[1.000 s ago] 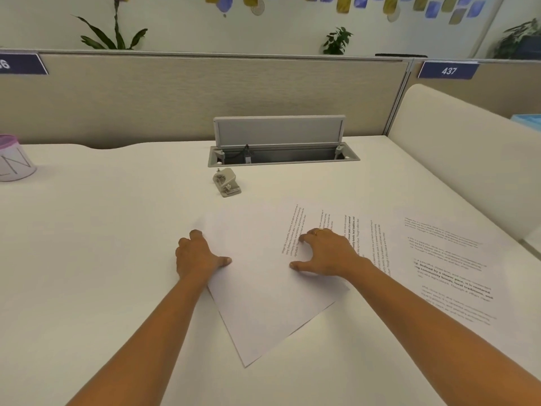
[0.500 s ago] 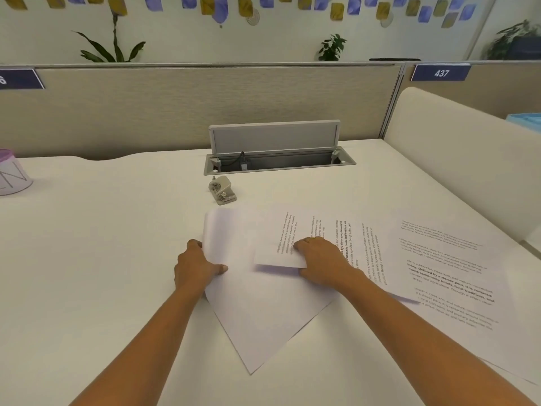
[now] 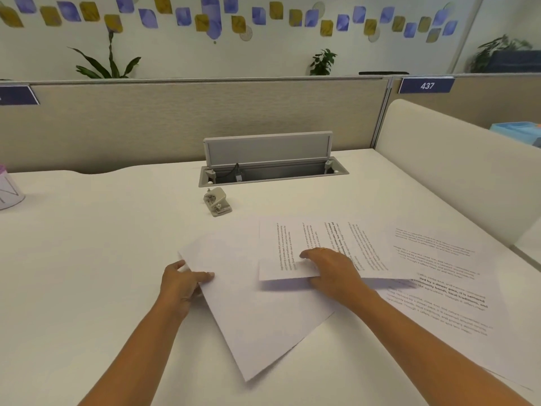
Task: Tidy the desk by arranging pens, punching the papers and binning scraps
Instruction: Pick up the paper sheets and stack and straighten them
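Centre of the frame, both hands are down on the papers. The left hand [image 3: 184, 284] pinches the left edge of the blank sheet [image 3: 257, 317], thumb on top, the other fingers curled at the edge. The right hand [image 3: 333, 269] has fingers together on the printed sheet [image 3: 307, 247]. Its near edge is raised off the desk [image 3: 87, 259], and the thumb looks tucked beneath, though I can't see it. This is thin, floppy, slippery paper that will droop and crease, so take it by an edge or corner and square the stack before punching. A second printed page [image 3: 439, 291] lies flat at right, and its bold lines read "slower pace" and "community bonds, local traditions". The hole punch [image 3: 217, 201] waits just above the sheets. At upper right, a blue sign [image 3: 426, 85] reads "437".
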Tool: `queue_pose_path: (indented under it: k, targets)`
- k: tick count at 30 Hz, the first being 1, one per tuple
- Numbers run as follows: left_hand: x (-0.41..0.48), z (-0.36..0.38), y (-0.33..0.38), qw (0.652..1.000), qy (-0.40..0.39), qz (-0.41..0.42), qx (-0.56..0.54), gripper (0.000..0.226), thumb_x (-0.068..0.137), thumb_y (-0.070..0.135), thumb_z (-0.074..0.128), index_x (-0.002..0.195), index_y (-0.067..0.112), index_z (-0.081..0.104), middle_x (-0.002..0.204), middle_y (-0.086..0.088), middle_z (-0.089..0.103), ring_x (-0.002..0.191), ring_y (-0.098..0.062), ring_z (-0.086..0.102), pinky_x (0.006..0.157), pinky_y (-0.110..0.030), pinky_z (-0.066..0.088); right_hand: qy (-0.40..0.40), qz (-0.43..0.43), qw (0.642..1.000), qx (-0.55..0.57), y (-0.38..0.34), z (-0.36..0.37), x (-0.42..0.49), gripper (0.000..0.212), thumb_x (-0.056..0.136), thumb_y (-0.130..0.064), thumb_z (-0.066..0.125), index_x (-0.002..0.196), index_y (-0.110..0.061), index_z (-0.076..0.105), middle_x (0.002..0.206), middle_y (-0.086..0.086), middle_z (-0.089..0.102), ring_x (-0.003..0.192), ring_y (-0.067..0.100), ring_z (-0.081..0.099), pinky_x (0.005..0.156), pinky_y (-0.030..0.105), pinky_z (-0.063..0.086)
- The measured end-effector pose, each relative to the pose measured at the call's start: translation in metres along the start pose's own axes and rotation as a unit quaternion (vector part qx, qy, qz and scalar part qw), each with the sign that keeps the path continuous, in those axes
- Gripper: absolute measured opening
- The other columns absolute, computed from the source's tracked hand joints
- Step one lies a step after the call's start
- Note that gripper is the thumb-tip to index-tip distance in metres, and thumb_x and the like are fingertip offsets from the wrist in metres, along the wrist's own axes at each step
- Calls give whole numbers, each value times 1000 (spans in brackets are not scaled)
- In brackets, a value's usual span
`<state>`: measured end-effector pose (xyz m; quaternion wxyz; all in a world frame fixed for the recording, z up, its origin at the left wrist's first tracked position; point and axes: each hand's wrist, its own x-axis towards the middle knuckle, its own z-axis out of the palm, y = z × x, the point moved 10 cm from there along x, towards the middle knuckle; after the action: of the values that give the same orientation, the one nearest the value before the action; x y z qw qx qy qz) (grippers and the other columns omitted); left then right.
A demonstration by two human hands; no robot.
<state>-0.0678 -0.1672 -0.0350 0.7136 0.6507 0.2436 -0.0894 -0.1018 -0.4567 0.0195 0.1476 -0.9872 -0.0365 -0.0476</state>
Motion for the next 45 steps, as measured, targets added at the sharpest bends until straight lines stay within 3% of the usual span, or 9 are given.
queue_pose_path:
  k: [6, 10, 13, 19, 25, 33, 38, 42, 45]
  targets:
    - [-3, 8, 6, 999, -4, 26, -31, 65, 78, -14, 62, 136, 1, 38, 130, -23, 54, 109, -36, 57, 91, -41, 47, 29, 61, 995, 72, 1, -4, 6, 19, 89, -22, 53, 98, -11, 65, 96, 6, 69, 75, 14, 52, 66, 21, 35]
    - [-5, 13, 5, 999, -11, 34, -25, 49, 84, -9, 56, 131, -1, 44, 126, -22, 57, 100, -34, 58, 87, -41, 48, -25, 140, 939, 314, -2, 9, 13, 32, 82, -41, 65, 92, -11, 66, 83, 4, 67, 56, 11, 58, 50, 16, 45]
    - [-4, 13, 6, 999, -13, 35, -18, 48, 86, -5, 57, 131, 2, 43, 126, -22, 57, 103, -36, 59, 91, -46, 49, -55, 155, 896, 412, -2, 7, 23, 43, 82, -48, 61, 97, -7, 66, 86, 5, 68, 67, 15, 66, 67, 26, 57]
    - [-4, 11, 2, 999, -15, 36, 28, 53, 84, -10, 53, 131, 13, 42, 122, -19, 58, 102, -39, 59, 88, -51, 50, 8, 179, 970, 163, 72, -24, 53, 34, 86, -16, 63, 119, -7, 59, 125, 10, 60, 114, 24, 57, 94, 28, 44]
    - [-2, 10, 5, 996, -13, 48, 69, 50, 84, -9, 54, 129, 11, 44, 123, -19, 59, 105, -39, 59, 94, -54, 48, -105, 223, 968, 56, 120, -8, 59, 88, 75, -46, 71, 143, -10, 30, 151, 7, 32, 139, 25, 30, 112, 38, 28]
    - [1, 6, 17, 991, 3, 71, 110, 38, 86, 2, 58, 124, 6, 53, 118, -16, 63, 103, -35, 62, 95, -49, 49, -141, 250, 958, 0, 123, -11, 64, 83, 65, -56, 74, 126, -8, 46, 130, 11, 50, 121, 27, 47, 103, 41, 40]
    - [-1, -1, 32, 987, 26, 101, 125, 31, 87, 6, 58, 118, 6, 58, 113, -16, 65, 94, -33, 63, 86, -43, 52, -138, 278, 947, 81, 117, -8, 60, 48, 66, -39, 81, 94, -9, 55, 99, 6, 58, 103, 26, 52, 83, 30, 41]
    - [-15, -1, 64, 959, 63, 178, 210, 28, 88, 9, 58, 115, 4, 64, 108, -18, 68, 90, -30, 63, 85, -37, 51, -64, 318, 935, 143, 117, -14, 54, 51, 73, -19, 75, 117, -4, 54, 116, 14, 59, 108, 30, 56, 86, 34, 45]
    - [-30, 7, 105, 918, 90, 250, 294, 30, 88, 11, 55, 116, 4, 64, 109, -19, 69, 101, -34, 63, 89, -36, 48, -8, 307, 926, 219, 107, -24, 54, 15, 79, -17, 65, 86, -8, 55, 92, 9, 58, 90, 28, 56, 66, 28, 43]
